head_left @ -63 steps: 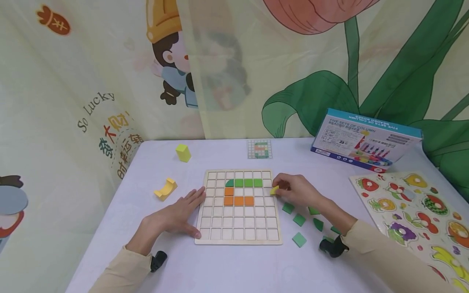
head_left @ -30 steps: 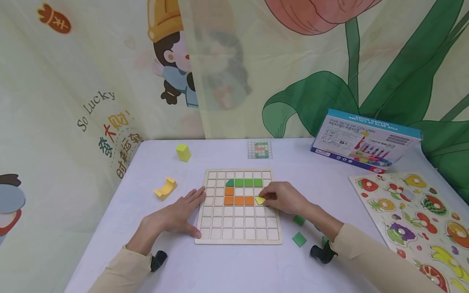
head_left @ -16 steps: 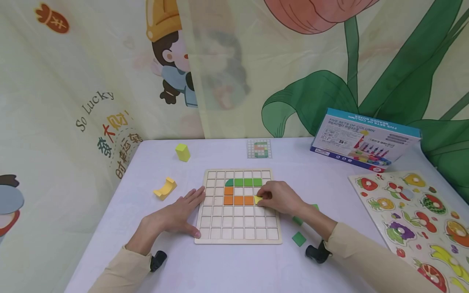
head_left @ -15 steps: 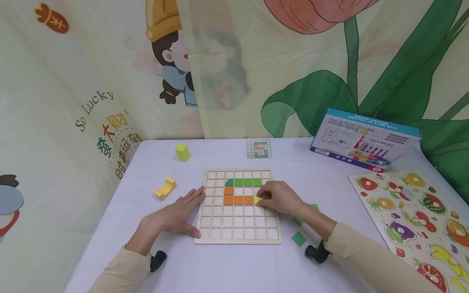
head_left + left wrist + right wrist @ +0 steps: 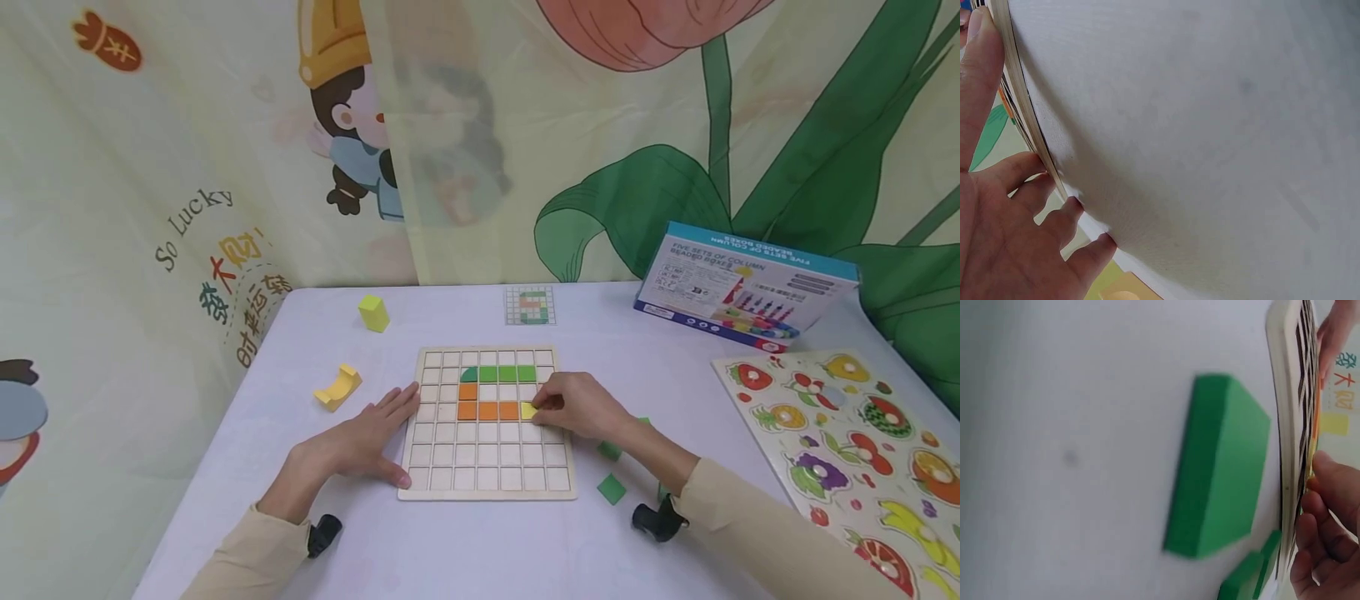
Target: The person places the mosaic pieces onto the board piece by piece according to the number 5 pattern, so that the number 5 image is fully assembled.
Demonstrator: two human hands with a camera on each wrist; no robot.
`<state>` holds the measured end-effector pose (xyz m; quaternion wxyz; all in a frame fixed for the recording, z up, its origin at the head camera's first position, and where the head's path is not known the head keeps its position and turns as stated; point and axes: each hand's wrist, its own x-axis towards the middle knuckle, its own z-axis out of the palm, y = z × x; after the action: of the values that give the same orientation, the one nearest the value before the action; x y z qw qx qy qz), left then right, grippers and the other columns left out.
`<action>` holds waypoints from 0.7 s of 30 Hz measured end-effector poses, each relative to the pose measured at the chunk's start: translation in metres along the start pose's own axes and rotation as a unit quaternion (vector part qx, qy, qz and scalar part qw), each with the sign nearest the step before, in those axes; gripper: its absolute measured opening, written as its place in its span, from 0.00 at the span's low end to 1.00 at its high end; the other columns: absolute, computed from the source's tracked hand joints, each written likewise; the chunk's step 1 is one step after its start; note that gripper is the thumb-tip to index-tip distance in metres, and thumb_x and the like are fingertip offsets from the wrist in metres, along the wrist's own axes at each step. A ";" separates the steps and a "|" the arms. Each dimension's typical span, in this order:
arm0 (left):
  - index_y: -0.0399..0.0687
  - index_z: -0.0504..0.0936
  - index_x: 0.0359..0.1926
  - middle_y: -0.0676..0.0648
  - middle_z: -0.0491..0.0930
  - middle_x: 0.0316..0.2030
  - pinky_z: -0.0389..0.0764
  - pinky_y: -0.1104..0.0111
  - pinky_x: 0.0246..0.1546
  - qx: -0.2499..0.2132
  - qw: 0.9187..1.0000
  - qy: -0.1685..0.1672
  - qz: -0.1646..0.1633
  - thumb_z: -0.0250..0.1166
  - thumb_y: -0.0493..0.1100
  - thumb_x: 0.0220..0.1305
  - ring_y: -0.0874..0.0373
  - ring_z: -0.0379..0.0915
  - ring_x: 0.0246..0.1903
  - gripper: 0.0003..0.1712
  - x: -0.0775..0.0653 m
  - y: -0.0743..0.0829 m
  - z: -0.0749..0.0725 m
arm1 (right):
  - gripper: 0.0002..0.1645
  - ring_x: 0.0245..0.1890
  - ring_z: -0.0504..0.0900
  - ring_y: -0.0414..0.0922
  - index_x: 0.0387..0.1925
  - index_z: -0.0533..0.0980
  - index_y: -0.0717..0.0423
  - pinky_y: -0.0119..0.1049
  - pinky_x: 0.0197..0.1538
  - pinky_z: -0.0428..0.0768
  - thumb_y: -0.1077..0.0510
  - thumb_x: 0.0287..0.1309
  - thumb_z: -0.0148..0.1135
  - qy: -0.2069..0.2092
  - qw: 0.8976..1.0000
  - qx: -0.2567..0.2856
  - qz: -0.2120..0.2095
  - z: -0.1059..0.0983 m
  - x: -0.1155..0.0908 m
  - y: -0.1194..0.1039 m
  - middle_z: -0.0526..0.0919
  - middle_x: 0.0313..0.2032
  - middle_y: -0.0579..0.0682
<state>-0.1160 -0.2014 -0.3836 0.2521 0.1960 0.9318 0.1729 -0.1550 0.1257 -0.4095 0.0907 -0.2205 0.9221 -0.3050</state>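
A wooden grid board (image 5: 487, 497) lies mid-table. My left hand (image 5: 358, 440) rests against its left side, fingers extended and thumb at the lower left corner; the left wrist view shows the fingertips along the board's edge. A small yellow tile (image 5: 527, 411) sits at the right end of a row of orange tiles (image 5: 488, 411). My right hand (image 5: 585, 407) pinches that yellow tile by its right side, with thumb and forefinger partly covering it. Higher on the grid runs a row of green tiles (image 5: 507, 373). One more orange tile (image 5: 468, 391) joins the two rows at the left.
Loose green tiles (image 5: 612, 489) lie right of the board, some under my right forearm. A pattern card (image 5: 530, 306) is behind the board. At left are a yellow curved block (image 5: 339, 388) and a yellow-green block (image 5: 373, 313); at right, a box (image 5: 742, 287) and a fruit puzzle (image 5: 847, 450).
My right hand has brought the yellow tile leftward from the board's right edge to the orange row, where it now lies flatter. The left hand has stayed put.
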 end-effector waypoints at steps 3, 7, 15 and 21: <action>0.39 0.46 0.76 0.44 0.37 0.78 0.46 0.44 0.74 0.001 1.000 -0.001 0.000 0.78 0.54 0.43 0.43 0.33 0.77 0.67 0.000 -0.001 0.001 | 0.08 0.30 0.73 0.37 0.37 0.85 0.50 0.26 0.31 0.73 0.54 0.54 0.70 -0.004 1.000 0.010 0.003 -0.009 -0.004 0.008 0.82 0.31 0.40; 0.40 0.46 0.76 0.44 0.36 0.78 0.46 0.45 0.75 0.005 1.000 -0.001 -0.001 0.78 0.54 0.43 0.43 0.33 0.77 0.67 0.000 -0.002 0.001 | 0.11 0.30 0.72 0.39 0.42 0.84 0.49 0.27 0.28 0.72 0.53 0.58 0.67 -0.008 0.999 0.028 0.024 -0.024 -0.012 0.021 0.83 0.34 0.42; 0.40 0.46 0.76 0.44 0.36 0.78 0.46 0.44 0.75 0.009 1.000 -0.004 -0.003 0.78 0.53 0.43 0.43 0.32 0.77 0.67 0.002 -0.002 0.002 | 0.17 0.35 0.74 0.41 0.49 0.82 0.47 0.26 0.34 0.76 0.56 0.57 0.68 -0.073 0.996 0.036 0.038 -0.050 -0.034 0.049 0.83 0.42 0.44; 0.40 0.46 0.76 0.44 0.36 0.78 0.46 0.44 0.74 0.005 1.000 -0.004 -0.003 0.78 0.53 0.43 0.42 0.33 0.77 0.67 0.001 0.000 0.000 | 0.19 0.41 0.74 0.42 0.51 0.81 0.43 0.24 0.42 0.77 0.57 0.56 0.69 -0.109 0.993 0.040 0.016 -0.049 -0.041 0.059 0.81 0.45 0.42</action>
<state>-0.1165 -0.2007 -0.3843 0.2559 0.1948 0.9321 0.1668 -0.1539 0.2127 -0.4044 0.2037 -0.2340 0.8972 -0.3142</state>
